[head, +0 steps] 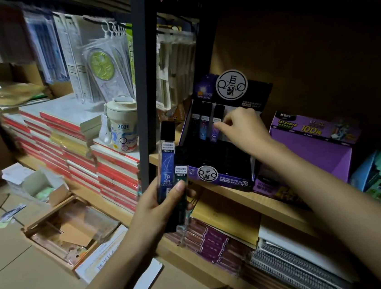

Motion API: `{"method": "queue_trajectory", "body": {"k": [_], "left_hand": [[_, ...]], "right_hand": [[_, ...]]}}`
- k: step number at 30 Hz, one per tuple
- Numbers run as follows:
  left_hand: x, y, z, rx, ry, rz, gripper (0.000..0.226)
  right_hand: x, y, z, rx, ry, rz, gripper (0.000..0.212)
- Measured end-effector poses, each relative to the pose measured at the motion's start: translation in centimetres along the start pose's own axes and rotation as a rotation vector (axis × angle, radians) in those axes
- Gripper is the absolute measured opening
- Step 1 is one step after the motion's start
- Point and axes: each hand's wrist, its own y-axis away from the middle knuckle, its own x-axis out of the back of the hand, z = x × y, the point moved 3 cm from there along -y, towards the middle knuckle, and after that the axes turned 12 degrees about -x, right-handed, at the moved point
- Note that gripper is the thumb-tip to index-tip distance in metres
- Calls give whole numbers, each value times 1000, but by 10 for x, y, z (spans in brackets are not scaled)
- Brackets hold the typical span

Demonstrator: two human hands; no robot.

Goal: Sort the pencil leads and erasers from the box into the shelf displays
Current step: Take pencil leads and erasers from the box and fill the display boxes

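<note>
Three lead cases (204, 128) stand in the display (226, 176) — my right hand (242, 127) pinches the third, my left hand (162, 199) grips spare cases (167, 166), unshelved.

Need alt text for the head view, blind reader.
A person's right hand pinches a purple lead case standing in a dark display box on a wooden shelf; the left hand holds more lead cases beside a black shelf post.

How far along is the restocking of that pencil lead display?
Done: two slim lead cases stand in the dark purple cardboard display box. In hand: the right hand pinches a third, purple lead case into that row; the left hand grips more dark lead cases. Left: those held cases; the row's right side looks unfilled.
</note>
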Motion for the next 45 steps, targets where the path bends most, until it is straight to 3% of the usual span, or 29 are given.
{"method": "queue_trajectory", "body": {"k": [4, 6, 9, 15, 18, 22, 26, 30, 34, 41, 45], "left_hand": [[-7, 0, 2, 21, 29, -17, 33], [-9, 0, 4, 21, 15, -38, 34], [-10, 0, 4, 32, -2, -48, 35], [-2, 0, 0, 69, -82, 7, 35], [4, -1, -1, 64, -106, 42, 33], [8, -2, -1, 56, -113, 89, 34], [8, -4, -1, 56, -122, 102, 31], [8, -4, 0, 51, -123, 106, 34], [10, -3, 1, 59, -124, 116, 36], [11, -4, -3, 78, -99, 106, 39], [9, -3, -7, 86, -83, 78, 34]], "right_hand": [[2, 63, -18, 11, -637, -437, 20], [-3, 87, -24, 19, -698, -576, 13], [-13, 101, -26, -35, -785, -646, 19], [-3, 85, -10, -148, -877, -529, 15], [25, 51, 3, -158, -909, -268, 11], [40, 5, 12, -94, -689, 25, 11], [22, -19, 20, -141, -520, 34, 31], [11, -24, 22, -67, -393, 89, 42], [8, -29, 20, -26, -357, 44, 39], [0, -34, 22, -155, -381, -74, 28], [-2, -34, 17, -154, -230, -11, 15]]}}
